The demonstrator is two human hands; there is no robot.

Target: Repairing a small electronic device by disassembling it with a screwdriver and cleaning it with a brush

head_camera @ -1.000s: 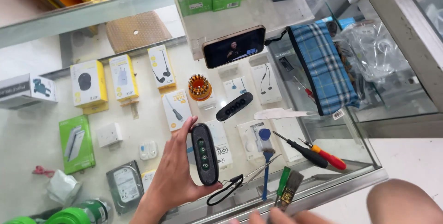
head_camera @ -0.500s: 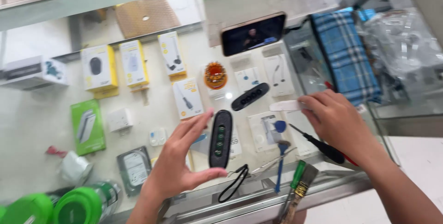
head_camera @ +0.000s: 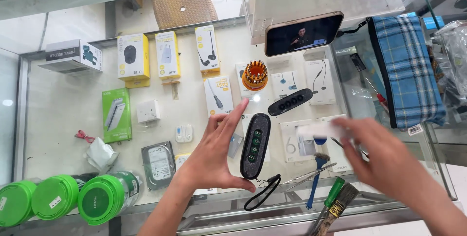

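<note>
View from the head camera, looking down on a glass display counter (head_camera: 58,119). The left hand (head_camera: 214,155) is partly open, its fingers spread and curved; thumb below and fingertips above pinch the ends of a black, oblong plastic key-fob shell (head_camera: 255,145), held upright above the glass with its green circuit parts facing the camera. A black loop cord (head_camera: 262,194) hangs from the shell's lower end. The right hand (head_camera: 389,163), blurred, is loosely closed on a small white strip-like object (head_camera: 318,130), gripped at one end between thumb and fingers; what the object is cannot be told. Just above the shell lies a matching black oblong cover with round button holes (head_camera: 290,101), flat on the glass, apart from both hands. Near the counter's front edge rest a blue-handled brush (head_camera: 316,177), a green-handled screwdriver (head_camera: 334,193) and a bristle paintbrush (head_camera: 340,202).
</note>
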